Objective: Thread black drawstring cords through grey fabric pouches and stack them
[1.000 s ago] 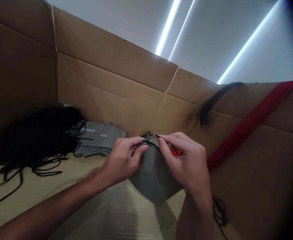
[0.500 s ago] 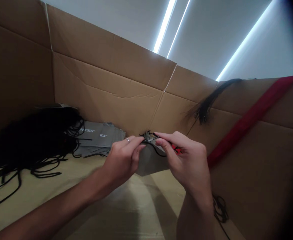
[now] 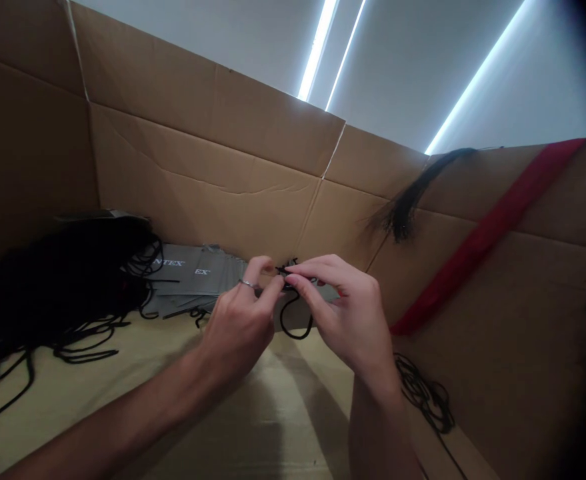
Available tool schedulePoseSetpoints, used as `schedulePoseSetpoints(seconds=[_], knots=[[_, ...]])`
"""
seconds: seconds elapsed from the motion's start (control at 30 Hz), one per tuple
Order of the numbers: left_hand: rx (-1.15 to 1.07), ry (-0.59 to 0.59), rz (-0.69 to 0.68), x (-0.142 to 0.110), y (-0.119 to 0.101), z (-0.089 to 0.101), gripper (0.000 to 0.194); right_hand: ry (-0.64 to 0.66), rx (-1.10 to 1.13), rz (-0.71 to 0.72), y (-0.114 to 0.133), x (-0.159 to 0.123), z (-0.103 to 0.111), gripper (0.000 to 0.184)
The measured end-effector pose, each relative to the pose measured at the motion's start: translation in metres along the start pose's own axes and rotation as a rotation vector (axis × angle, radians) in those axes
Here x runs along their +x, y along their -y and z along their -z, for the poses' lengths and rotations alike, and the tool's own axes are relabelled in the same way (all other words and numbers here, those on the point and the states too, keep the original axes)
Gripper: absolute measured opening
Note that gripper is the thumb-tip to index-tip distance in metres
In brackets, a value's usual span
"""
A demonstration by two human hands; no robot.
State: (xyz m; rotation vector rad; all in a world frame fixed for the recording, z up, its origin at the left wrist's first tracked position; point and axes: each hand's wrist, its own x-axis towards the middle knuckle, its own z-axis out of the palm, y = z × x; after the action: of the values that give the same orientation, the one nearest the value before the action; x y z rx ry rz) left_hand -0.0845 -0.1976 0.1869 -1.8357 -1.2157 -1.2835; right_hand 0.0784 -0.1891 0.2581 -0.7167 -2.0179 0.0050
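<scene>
- Both hands' fingertips pinch a black cord together at the top edge of a grey bag, its slack loop hanging below.
- Left hand and right hand nearly touch.
- The step looks like fitting the cord as a handle; the loop seems to need a steady pinch.
- Beyond: stacked grey bags, a heap of black cords, a cardboard wall.
</scene>
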Motion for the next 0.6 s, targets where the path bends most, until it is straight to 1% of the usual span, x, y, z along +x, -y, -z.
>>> schedulePoseSetpoints(seconds=[0.07,0.13,0.2,0.3,0.37,0.4,0.47,0.57,0.6], knots=[[0.031,-0.017,-0.032,0.0,0.001,0.001,0.031,-0.001,0.044,-0.017,-0.003,-0.001,-0.002,0.012],[0.038,-0.009,-0.119,0.0,0.002,0.003,0.036,-0.017,0.071,-0.038,-0.005,-0.001,-0.003,0.012],[0.048,-0.025,-0.191,-0.001,0.005,0.003,0.04,-0.033,0.09,-0.087,-0.004,-0.002,-0.005,0.01],[0.081,-0.061,-0.263,-0.003,0.008,0.0,0.041,-0.052,0.125,-0.183,-0.001,-0.002,-0.006,0.008],[0.069,-0.072,-0.288,-0.004,0.01,-0.002,0.039,-0.041,0.169,-0.207,-0.002,0.0,-0.005,0.011],[0.042,-0.08,-0.268,-0.003,0.011,-0.002,0.036,-0.024,0.208,-0.213,-0.005,0.002,-0.003,0.013],[-0.071,-0.101,-0.166,0.002,0.012,0.0,0.028,-0.002,0.327,-0.226,-0.018,0.006,0.0,0.018],[-0.359,-0.123,0.043,0.015,0.015,0.012,0.018,-0.004,0.479,-0.235,-0.048,0.013,0.001,0.038],[-0.461,-0.114,0.117,0.02,0.016,0.018,0.017,0.037,0.484,-0.227,-0.059,0.015,-0.001,0.044]])
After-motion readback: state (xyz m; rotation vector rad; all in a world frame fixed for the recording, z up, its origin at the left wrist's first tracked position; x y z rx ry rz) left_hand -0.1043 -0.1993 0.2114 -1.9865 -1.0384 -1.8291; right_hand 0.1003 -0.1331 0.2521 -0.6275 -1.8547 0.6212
